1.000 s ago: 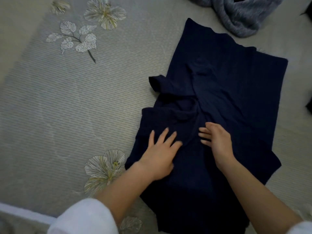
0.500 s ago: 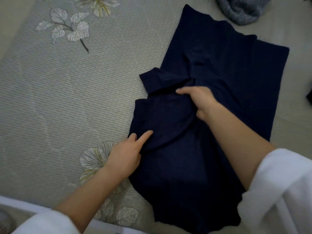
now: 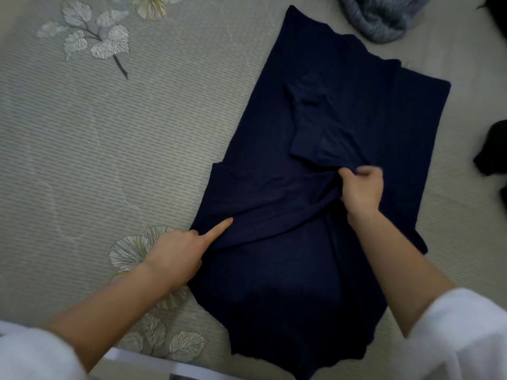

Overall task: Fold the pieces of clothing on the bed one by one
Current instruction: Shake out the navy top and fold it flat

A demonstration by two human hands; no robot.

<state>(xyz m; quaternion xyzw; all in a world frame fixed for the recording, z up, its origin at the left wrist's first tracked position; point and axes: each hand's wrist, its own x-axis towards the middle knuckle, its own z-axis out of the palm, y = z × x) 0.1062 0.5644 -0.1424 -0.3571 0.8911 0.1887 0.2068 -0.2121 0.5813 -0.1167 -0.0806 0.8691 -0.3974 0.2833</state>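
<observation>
Navy garment [image 3: 343, 105] lies spread on the bed [image 3: 96, 160], right of centre, with a sleeve folded across its middle. Left hand [image 3: 175, 256] holds the cloth at its left edge, forefinger straight on top, other fingers curled. Right hand [image 3: 362, 187] is clamped on a raised fold near the centre. A grey knit [image 3: 381, 20] lies just beyond the garment; a black item [image 3: 493, 149] lies at the right.
</observation>
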